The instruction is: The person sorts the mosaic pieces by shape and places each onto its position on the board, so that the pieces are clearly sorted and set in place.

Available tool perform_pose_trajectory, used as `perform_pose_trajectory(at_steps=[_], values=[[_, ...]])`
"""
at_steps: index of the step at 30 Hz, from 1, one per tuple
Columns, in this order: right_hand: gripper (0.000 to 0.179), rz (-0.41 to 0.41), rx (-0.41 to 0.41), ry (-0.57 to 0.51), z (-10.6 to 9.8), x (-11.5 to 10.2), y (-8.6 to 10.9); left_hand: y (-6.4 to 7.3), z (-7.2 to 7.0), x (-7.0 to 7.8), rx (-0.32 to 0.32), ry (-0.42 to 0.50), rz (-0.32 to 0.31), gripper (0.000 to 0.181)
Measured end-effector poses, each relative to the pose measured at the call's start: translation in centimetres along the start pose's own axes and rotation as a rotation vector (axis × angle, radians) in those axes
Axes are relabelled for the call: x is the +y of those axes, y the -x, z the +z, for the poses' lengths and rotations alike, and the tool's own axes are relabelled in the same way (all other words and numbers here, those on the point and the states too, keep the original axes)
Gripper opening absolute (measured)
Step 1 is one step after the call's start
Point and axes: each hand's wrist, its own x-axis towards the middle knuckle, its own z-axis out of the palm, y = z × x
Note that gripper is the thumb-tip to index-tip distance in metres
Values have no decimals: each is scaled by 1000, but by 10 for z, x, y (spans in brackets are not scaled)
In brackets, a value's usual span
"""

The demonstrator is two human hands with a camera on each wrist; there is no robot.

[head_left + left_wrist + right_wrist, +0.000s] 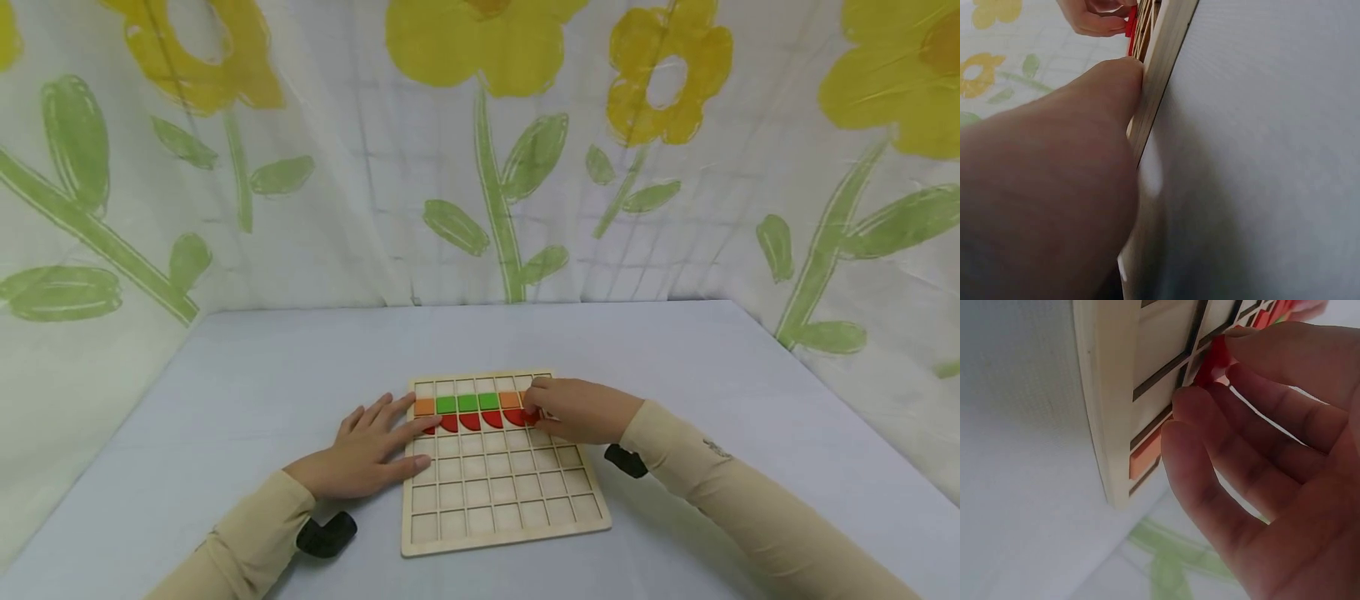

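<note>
A square wooden grid board [506,541] lies flat on the table. One row near its far edge holds orange square tiles [424,407] and green square tiles [467,402]. Red quarter-circle tiles [470,422] line the row just below. My left hand [363,454] rests at the board's left edge, fingers spread, with fingertips over the leftmost tiles. Toward the right end of the red row, my right hand [581,410] pinches a red quarter-circle tile [1213,362] between thumb and fingers, at a cell. Its fingers partly hide that tile and the orange one behind.
The board stands on a pale table [300,358]. A white curtain [330,233] printed with yellow flowers hangs behind the table's far edge. Black wrist devices [327,535] sit under both forearms, close to the tabletop.
</note>
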Motion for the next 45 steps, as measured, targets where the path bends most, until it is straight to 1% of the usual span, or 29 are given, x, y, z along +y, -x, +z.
perform_pose_trajectory(at_steps=[6, 14, 20, 23, 27, 34, 42, 45], values=[[6, -2, -1, -17, 1, 1, -1, 1, -4, 2, 2, 0, 7, 58], [11, -47, 11, 16, 1, 2, -4, 4, -6, 2, -3, -13, -6, 59], [12, -50, 12, 27, -1, 1, -4, 6, -7, 2, -3, -5, -16, 59], [12, -52, 17, 51, -1, 2, -3, 6, -7, 2, -2, 1, -17, 60], [13, -61, 29, 72, -1, 4, -2, 6, -6, 0, -1, -14, -19, 60], [17, -60, 44, 86, -2, 5, -4, 6, -5, -2, 5, -19, -25, 60], [22, -109, 50, 116, -2, 5, -6, 6, -3, -4, 15, -25, -32, 61], [23, -101, 42, 129, -1, 6, -6, 6, -2, -5, 19, -22, -24, 60]])
